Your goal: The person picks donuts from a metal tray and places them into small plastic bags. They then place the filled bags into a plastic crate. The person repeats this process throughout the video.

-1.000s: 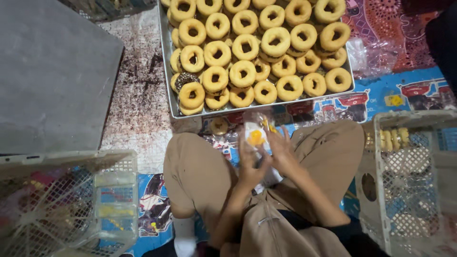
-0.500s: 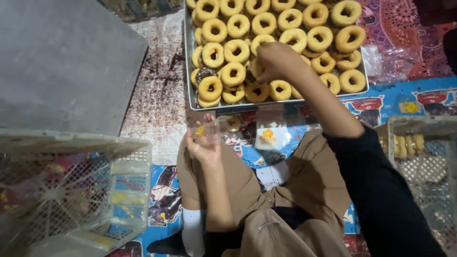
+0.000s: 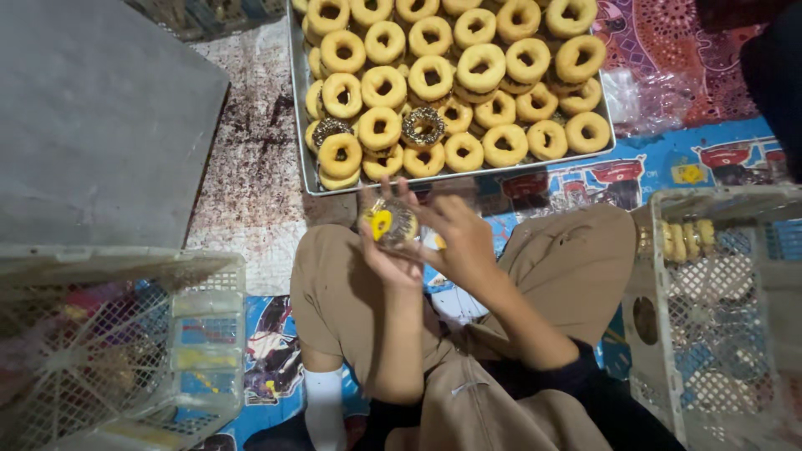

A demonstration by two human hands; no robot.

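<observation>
Both hands hold one chocolate-sprinkled doughnut in a clear plastic wrapper with a yellow label (image 3: 389,222) over the lap.

Left hand (image 3: 386,260) cups the wrapped doughnut from below, fingers curled on it; right hand (image 3: 458,238) pinches its right edge, fingers closed on the wrapper. It sits just in front of the rectangular metal tray (image 3: 306,171), which carries about thirty plain golden ring doughnuts (image 3: 480,67), overlapping, and two sprinkled ones (image 3: 423,127). Two white plastic mesh crates flank the knees: left one (image 3: 117,351), right one (image 3: 718,317). Half a second ago the right hand was reaching into the tray; now it is back at the wrapper.
</observation>
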